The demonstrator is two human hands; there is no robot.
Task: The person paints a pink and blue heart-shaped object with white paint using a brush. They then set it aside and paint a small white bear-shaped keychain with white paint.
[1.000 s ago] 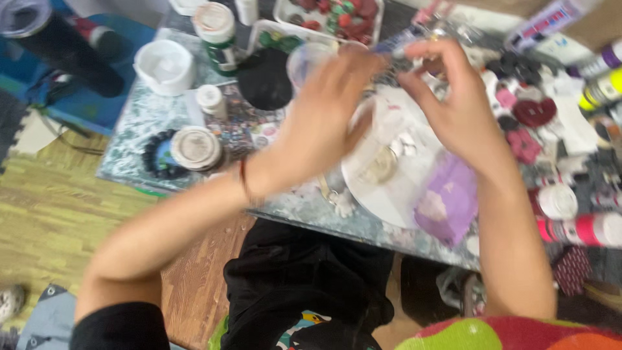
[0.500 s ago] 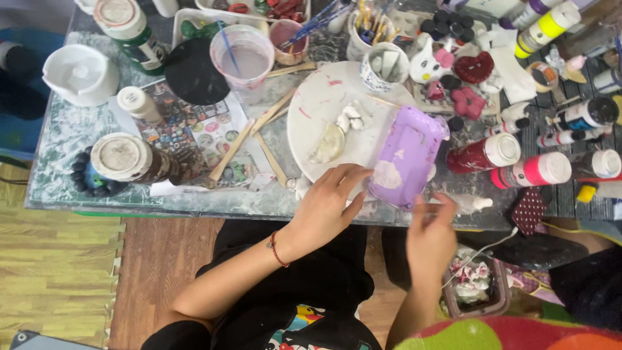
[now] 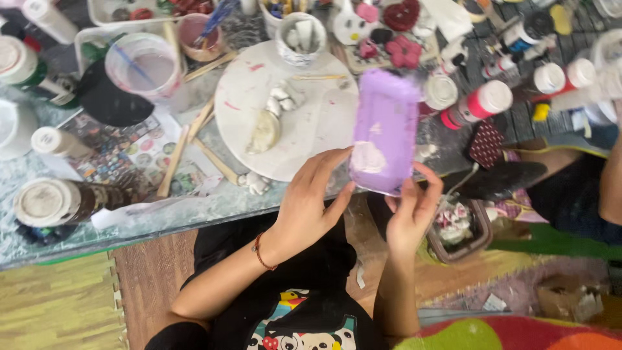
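Note:
A purple rectangular tray point(image 3: 385, 129) with a white smear at its near end lies over the table's front edge, partly on a white round board point(image 3: 304, 116). My left hand point(image 3: 310, 206) grips the tray's near left corner, thumb against its side. My right hand point(image 3: 413, 212) holds the near right corner from below, fingers curled up on the rim. Pale clay lumps point(image 3: 265, 129) rest on the board.
The glass table point(image 3: 78, 220) is crowded: a clear water cup point(image 3: 144, 68), wooden sticks point(image 3: 175, 162), a lidded jar point(image 3: 44, 202), red and pink paint bottles point(image 3: 479, 104), heart and flower pieces point(image 3: 402, 48). Another person's arm point(image 3: 609, 188) is at the right.
Both hands came down from over the table to its front edge and took hold of the purple tray's near end. The view has moved closer to the table.

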